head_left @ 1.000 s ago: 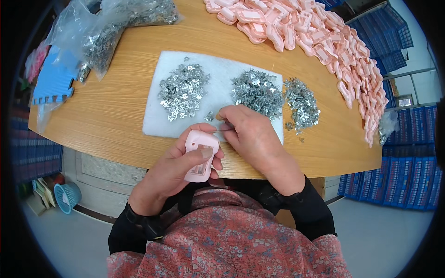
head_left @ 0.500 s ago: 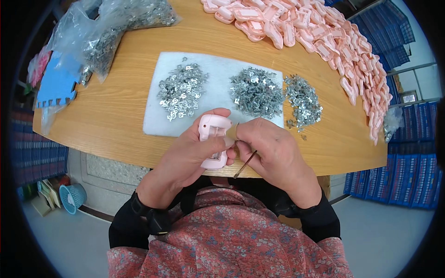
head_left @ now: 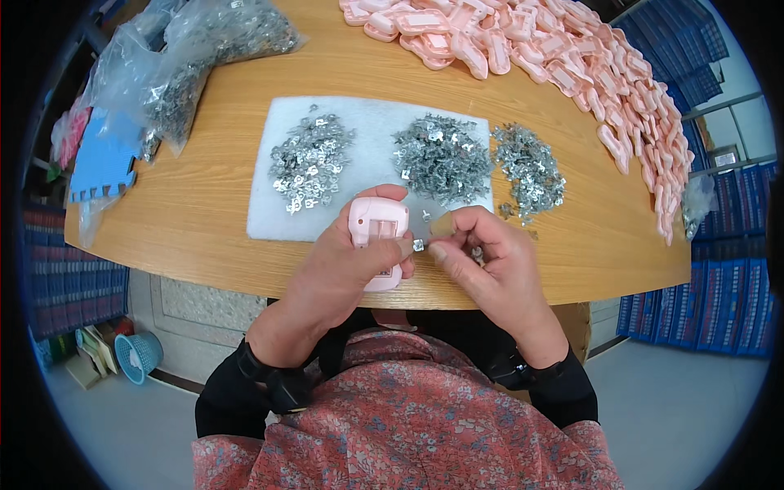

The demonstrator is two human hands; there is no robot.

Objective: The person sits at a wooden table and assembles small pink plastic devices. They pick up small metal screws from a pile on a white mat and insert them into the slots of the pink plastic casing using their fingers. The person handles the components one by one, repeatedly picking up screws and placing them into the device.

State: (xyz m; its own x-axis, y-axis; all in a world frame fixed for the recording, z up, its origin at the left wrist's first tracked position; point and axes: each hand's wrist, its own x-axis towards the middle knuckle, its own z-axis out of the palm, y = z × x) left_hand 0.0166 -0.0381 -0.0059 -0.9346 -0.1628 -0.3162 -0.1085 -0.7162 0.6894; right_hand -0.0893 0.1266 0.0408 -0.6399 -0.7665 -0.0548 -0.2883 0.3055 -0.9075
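My left hand [head_left: 335, 265] is closed round a pale pink plastic case [head_left: 380, 214], its rectangular battery compartment facing up and the thumb across it. A small shiny metal contact plate [head_left: 418, 245] sits between my left thumb tip and my right fingertips; which hand grips it I cannot tell. My right hand [head_left: 498, 261] is curled just right of the case, with a tan finger cover [head_left: 443, 225] on one finger. Inside its curled fingers shows a small greyish thing [head_left: 478, 255], mostly hidden. Beyond the hands, metal contact plates lie in a left heap [head_left: 310, 163] and a middle heap [head_left: 445, 159].
A white foam sheet [head_left: 367, 131] lies under those two heaps. Another heap of metal pieces [head_left: 529, 171] rests on the wooden table [head_left: 196, 196] to its right. Pink cases [head_left: 572, 73] are piled far right. Bags of metal parts [head_left: 180, 90] and a blue foam mat [head_left: 102, 163] lie left.
My right hand has opened a little and turned; the thin dark rod that stuck out below it no longer shows. A metal plate now shows between the hands. The view has shifted slightly.
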